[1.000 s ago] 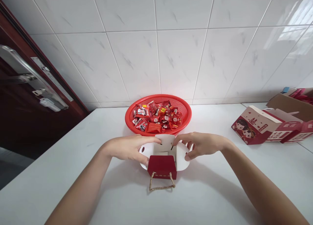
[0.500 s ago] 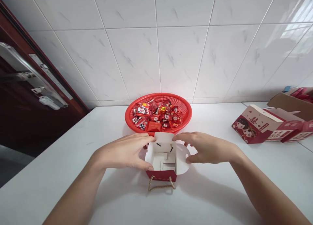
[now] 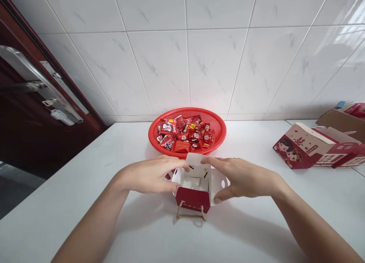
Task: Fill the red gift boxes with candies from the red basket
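Your left hand [image 3: 152,175] and right hand [image 3: 243,177] curve around the open box [image 3: 193,199] — whether either grips it, cannot tell. Box sits on the counter [image 3: 159,246], just in front of the red basket [image 3: 222,133].

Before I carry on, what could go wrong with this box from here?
The left hand and right hand are at the sides of the open box; uneven pressure might skew its walls or crease the right flap.

The red basket sits close behind, so pushing the box away could bump it and jostle the wrapped sweets.

The rope handle sticks out in front and might catch a finger.
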### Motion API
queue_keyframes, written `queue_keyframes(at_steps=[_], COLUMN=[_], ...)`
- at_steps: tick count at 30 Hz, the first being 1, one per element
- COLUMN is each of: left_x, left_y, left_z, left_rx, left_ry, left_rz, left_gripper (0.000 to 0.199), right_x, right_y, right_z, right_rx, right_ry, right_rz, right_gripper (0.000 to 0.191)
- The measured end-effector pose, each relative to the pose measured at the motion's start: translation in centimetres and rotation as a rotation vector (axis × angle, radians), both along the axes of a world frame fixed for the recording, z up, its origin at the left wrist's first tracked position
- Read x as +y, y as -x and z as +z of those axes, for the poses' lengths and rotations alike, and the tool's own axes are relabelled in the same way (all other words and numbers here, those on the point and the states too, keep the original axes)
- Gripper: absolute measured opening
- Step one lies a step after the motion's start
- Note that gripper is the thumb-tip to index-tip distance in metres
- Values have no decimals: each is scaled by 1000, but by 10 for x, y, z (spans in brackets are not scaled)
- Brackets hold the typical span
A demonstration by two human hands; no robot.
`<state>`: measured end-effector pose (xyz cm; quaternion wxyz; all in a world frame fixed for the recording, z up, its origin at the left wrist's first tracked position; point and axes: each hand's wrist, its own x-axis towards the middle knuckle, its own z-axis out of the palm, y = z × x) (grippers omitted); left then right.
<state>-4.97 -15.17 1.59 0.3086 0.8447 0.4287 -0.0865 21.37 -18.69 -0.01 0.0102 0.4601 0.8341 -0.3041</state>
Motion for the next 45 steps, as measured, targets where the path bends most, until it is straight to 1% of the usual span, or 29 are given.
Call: queue_keyframes(at_steps=[3, 5, 8, 13, 15, 18, 20, 22, 25, 27, 28, 30, 31, 33, 34, 35, 38, 41, 43, 45], left_x=[2, 1, -2, -9, -11, -14, -15, -14, -12, -10, -9, -8, -8, -9, -9, -10, -9, 0, 13, 29], left_y=[1, 0, 0, 1, 2, 4, 6, 8, 11, 12, 13, 13, 14, 15, 16, 18, 24, 28, 29, 29], left_z=[-1, -2, -1, 0, 2, 6, 8, 10, 12, 13, 13, 15, 16, 17, 18, 19, 22, 23, 20, 14], left_rx=[45, 59, 55, 80, 56, 8, -17, -47, -69, -67, -68, -78, -89, -115, -127, -137, -153, -177, -233, -309], left_ry=[18, 32, 15, -56, -93, -136, -142, -135, -108, -91, -85, -82, -86, -104, -117, -131, -190, -283, -331, -353], left_rz=[54, 42, 1, 13, -9, -36, -48, -59, -57, -51, -51, -48, -46, -43, -42, -41, -20, 45, 107, 179], left_gripper=[63, 66, 61, 57, 56, 54, 53, 54, 56, 57, 56, 55, 54, 52, 52, 52, 51, 43, 38, 34], right_x=[-1, -1, -1, 1, 1, 3, 5, 10, 27, 47, 60, 88, 103, 131, 143, 152, 170, 174, 173, 171], right_y=[1, 2, 4, 5, 4, 0, -4, -9, -17, -19, -19, -13, -8, 4, 10, 16, 29, 31, 29, 27], right_z=[-3, -4, -4, -6, -9, -11, -7, 2, 17, 21, 20, 12, 7, -6, -12, -17, -27, -32, -35, -37], right_rx=[-32, -50, -59, -77, -55, 68, 164, 243, 340, 408, 450, 510, 508, 373, 272, 217, 99, 4, -45, -88], right_ry=[-10, -3, 23, 56, 29, -30, -56, -66, -115, -173, -195, -219, -259, -327, -321, -313, -264, -217, -185, -151], right_rz=[1, 1, -4, 7, 38, 107, 137, 149, 102, 16, -33, -121, -174, -292, -325, -340, -338, -300, -259, -220], right_gripper=[86, 93, 100, 104, 102, 92, 82, 72, 55, 47, 44, 40, 34, 22, 20, 19, 20, 25, 38, 58])
